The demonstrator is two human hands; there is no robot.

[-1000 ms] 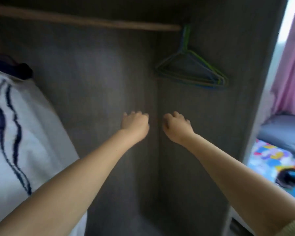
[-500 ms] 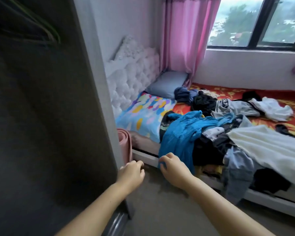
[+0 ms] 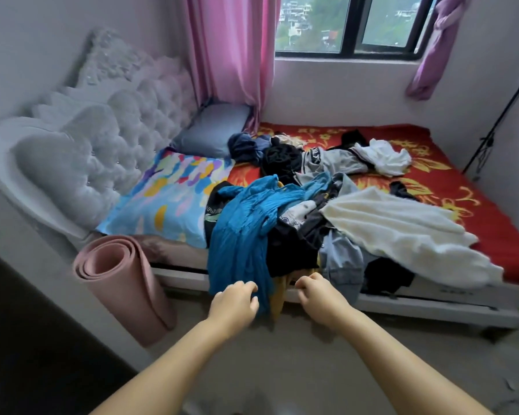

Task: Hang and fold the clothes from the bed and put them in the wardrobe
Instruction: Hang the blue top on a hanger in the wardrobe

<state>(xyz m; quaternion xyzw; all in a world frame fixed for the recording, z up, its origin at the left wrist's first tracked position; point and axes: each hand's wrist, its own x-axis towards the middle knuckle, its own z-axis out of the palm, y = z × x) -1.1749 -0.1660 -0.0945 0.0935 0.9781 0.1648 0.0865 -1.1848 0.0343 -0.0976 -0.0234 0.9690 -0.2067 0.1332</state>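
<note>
A pile of clothes (image 3: 312, 211) lies on the bed (image 3: 462, 187), near its front edge. A black top (image 3: 215, 209) in the pile has pale letters on it, but they are too small to read. A grey piece (image 3: 327, 158) farther back has a dark band with white marks that cannot be read either.

The blue dress (image 3: 240, 235) is thin and crinkly and hangs over the side of the bed. The white towel (image 3: 402, 232) looks thick and fluffy. The bed sheet is red with yellow flowers. The headboard (image 3: 81, 151) is soft, grey and puffy with little buttons. A pink mat (image 3: 117, 277) is rolled into a tube and leans by the bed. A bright pillow (image 3: 168, 199) has many colours.

The left hand (image 3: 232, 302) is at the bottom edge of the blue dress, fingers curled, but whether they grip the cloth cannot be told. The right hand (image 3: 318, 293) has curled fingers (image 3: 304, 283) in front of a yellow cloth (image 3: 277, 295) and holds nothing that shows. Most clothes are hidden under others.
</note>
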